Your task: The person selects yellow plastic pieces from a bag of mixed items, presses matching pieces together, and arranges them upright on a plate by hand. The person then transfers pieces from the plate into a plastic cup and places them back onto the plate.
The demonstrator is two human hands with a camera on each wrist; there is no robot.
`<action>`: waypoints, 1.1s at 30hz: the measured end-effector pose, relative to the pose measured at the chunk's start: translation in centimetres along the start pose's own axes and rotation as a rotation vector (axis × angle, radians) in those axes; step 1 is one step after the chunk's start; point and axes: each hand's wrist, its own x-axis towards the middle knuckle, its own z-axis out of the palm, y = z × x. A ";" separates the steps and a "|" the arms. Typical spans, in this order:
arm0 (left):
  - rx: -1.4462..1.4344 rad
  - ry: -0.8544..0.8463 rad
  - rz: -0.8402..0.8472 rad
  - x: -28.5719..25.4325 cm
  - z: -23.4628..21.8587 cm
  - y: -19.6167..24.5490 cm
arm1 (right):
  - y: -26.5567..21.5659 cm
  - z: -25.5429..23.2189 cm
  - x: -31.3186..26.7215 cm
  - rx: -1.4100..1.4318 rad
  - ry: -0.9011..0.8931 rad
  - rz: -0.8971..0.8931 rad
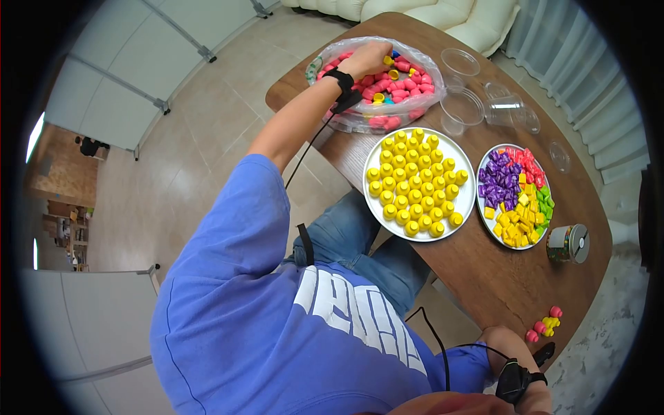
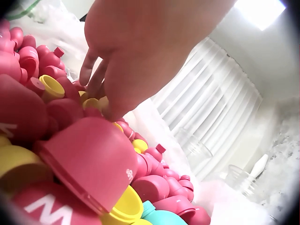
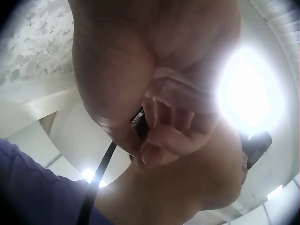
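In the head view my left hand (image 1: 366, 61) reaches down into a clear plastic bag (image 1: 432, 104) full of pink bottle-shaped capsules (image 1: 404, 90). At its fingertips is a yellow cup-shaped piece (image 1: 389, 61). The left wrist view shows the fingers (image 2: 89, 70) pointing down among pink and yellow pieces; the tips are hidden, so I cannot tell whether they pinch one. My right forearm (image 1: 508, 346) is by the table's near right edge. In the right wrist view the right hand (image 3: 173, 126) has loosely curled fingers and holds nothing, with skin close behind it.
A white plate (image 1: 373, 149) bears rows of yellow bottle tops. Another plate (image 1: 484, 232) holds purple, yellow, red and green wrapped pieces. A lidded jar (image 1: 567, 243) stands at right. Clear plastic cups (image 1: 505, 111) are at the back; small pink and yellow pieces (image 1: 546, 326) lie near the right forearm.
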 end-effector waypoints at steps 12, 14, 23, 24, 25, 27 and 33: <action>-0.355 0.008 -0.075 -3.6 -5.6 8.4 | -0.8 1.8 -7.6 0.026 -0.177 -0.218; -0.627 -0.065 0.003 -5.6 -5.9 11.3 | -1.7 2.8 -7.1 0.049 -0.181 -0.237; -1.117 -0.353 0.200 -7.8 -5.9 19.1 | 0.6 2.7 1.0 -0.310 0.096 -0.066; -1.061 -0.389 0.175 -7.7 -6.2 19.4 | 0.7 2.6 1.2 -0.314 0.097 -0.061; -1.063 -0.389 0.175 -7.7 -5.9 19.4 | 1.2 2.3 1.6 -0.339 0.115 -0.088; -1.166 -0.411 0.216 -7.7 -5.5 19.5 | 1.3 2.3 1.7 -0.357 0.133 -0.123; -1.218 -0.388 0.146 -8.1 -6.7 20.5 | 1.8 0.7 0.9 -0.237 0.063 -0.058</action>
